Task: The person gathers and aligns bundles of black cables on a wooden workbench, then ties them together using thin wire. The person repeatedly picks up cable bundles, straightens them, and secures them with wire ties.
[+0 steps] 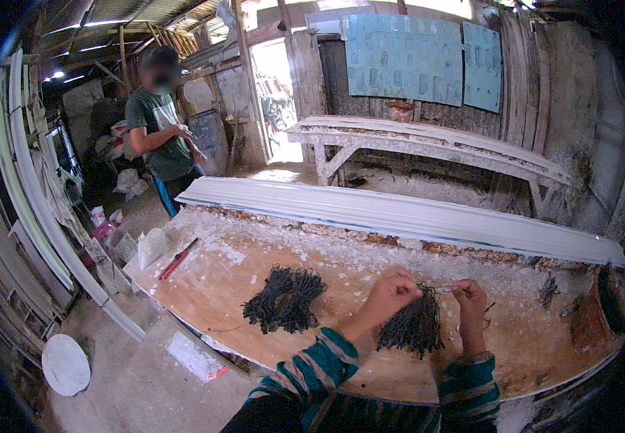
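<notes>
On the plywood worktop (356, 303), a bundle of dark looped wire ties (412, 326) fans out just in front of me. At the top of this bundle my left hand (393, 290) is closed in a pinch. Just right of it, my right hand (471, 299) is also pinched, thumb and finger raised. A thin strand seems to run between the two pinches, too fine to make out clearly. To the left lie two more bundles of the same dark wire ties (283, 297), side by side and touching, with neither hand on them.
Pliers with red handles (176, 260) and a white bag (152, 247) lie at the left end. A long white moulding (392, 216) borders the far edge. Small dark wires (548, 290) lie at right. Another person (159, 130) stands beyond, left, near a whitened bench (428, 141).
</notes>
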Demonstrator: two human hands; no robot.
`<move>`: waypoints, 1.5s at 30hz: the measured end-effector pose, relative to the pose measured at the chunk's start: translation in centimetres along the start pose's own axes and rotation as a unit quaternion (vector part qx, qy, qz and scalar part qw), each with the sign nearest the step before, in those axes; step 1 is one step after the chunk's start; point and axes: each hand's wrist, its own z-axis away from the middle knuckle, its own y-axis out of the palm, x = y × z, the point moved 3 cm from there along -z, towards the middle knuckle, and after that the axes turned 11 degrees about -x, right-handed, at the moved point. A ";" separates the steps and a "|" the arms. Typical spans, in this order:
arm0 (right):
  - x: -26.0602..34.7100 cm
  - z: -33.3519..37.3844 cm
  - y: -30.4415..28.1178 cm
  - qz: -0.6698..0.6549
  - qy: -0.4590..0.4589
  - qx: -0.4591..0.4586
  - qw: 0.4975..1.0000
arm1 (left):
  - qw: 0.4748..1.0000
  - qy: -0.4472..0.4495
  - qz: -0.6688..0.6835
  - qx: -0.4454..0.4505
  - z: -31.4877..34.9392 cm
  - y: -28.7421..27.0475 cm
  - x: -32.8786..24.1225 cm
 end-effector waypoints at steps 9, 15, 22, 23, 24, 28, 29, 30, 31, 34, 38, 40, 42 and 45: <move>7.3 5.2 5.0 -0.041 0.012 0.317 0.947 | 0.987 -0.017 -0.093 -0.132 -0.3 -1.7 2.4; 6.4 3.5 3.4 -0.115 0.002 0.250 0.961 | 0.988 0.002 -0.112 -0.107 0.0 -0.9 1.3; 5.6 3.4 3.1 -0.131 0.077 0.152 0.977 | 0.998 -0.025 -0.028 -0.059 0.3 -0.1 0.9; 5.4 3.2 3.0 -0.136 0.090 0.134 0.977 | 0.998 -0.016 -0.042 -0.038 0.4 0.1 0.9; 5.1 3.1 2.9 -0.122 0.082 0.120 0.982 | 0.998 -0.006 -0.057 -0.018 0.5 0.2 0.8; 4.1 2.2 2.2 -0.072 0.040 0.045 0.996 | 0.996 0.040 -0.023 0.071 1.1 1.3 0.0; 3.9 2.1 2.1 -0.060 0.033 0.024 0.997 | 0.995 0.033 -0.009 0.092 1.1 1.6 -0.3; 3.8 2.0 2.1 -0.025 -0.001 -0.001 1.000 | 0.993 0.025 0.005 0.114 1.1 1.8 -0.6; 3.7 1.9 2.1 0.013 -0.032 -0.025 0.999 | 0.991 0.016 0.022 0.134 1.4 2.1 -0.8; 3.6 1.7 1.6 0.160 -0.175 -0.087 0.968 | 0.982 -0.024 0.041 0.183 2.2 2.8 -1.1; 3.3 1.2 0.7 0.197 -0.183 -0.104 0.958 | 0.956 0.006 0.094 0.277 3.0 3.6 -2.7; 3.9 1.2 1.2 0.237 -0.221 -0.110 0.940 | 0.941 -0.042 0.153 0.298 3.9 4.3 -2.1; 4.3 1.3 1.7 0.252 -0.245 -0.119 0.928 | 0.943 -0.045 0.141 0.297 3.8 4.4 -2.1; 4.2 1.5 2.0 0.247 -0.240 -0.126 0.930 | 0.951 -0.034 0.097 0.292 3.4 4.0 -2.0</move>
